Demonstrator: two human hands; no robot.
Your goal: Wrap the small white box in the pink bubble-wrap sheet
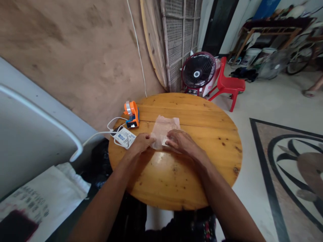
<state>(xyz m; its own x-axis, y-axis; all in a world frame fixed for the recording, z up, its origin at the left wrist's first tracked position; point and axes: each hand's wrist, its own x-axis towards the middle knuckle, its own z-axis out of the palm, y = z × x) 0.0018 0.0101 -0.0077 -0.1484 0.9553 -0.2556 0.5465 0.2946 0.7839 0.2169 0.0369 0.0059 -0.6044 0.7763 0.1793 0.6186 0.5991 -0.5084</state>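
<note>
1. Tabletop (161, 188), round and wooden: its near rim lay below the two forearms, which reached in from either side toward the middle.
2. Left hand (143, 142): thumb and fingertips nearly closed, pinching the left edge of a translucent pinkish sheet (165, 125), close to its near corner. Nothing else seen in its grasp.
3. Right hand (179, 139): half open, fingers curled and thumb set just nearer the body, all at the right end of a small white piece (165, 142). Contact looked likely; could not tell whether it was gripped or only pressed down.
4. Key relation: the white piece sat on the near part of the sheet, between the hands, with the right hand clearly the nearer. Its long axis could not be read, the right end being covered by fingers.
5. Sheet: it lay on the tabletop, the greater part beyond the hands, straight ahead. Long axis judged to run away from the body, slightly uneven at the far edge.
6. Beyond the left hand: white box with blue lettering (124, 138), then, farther off, orange tape dispenser (136, 114), both well left of the white piece.
</note>
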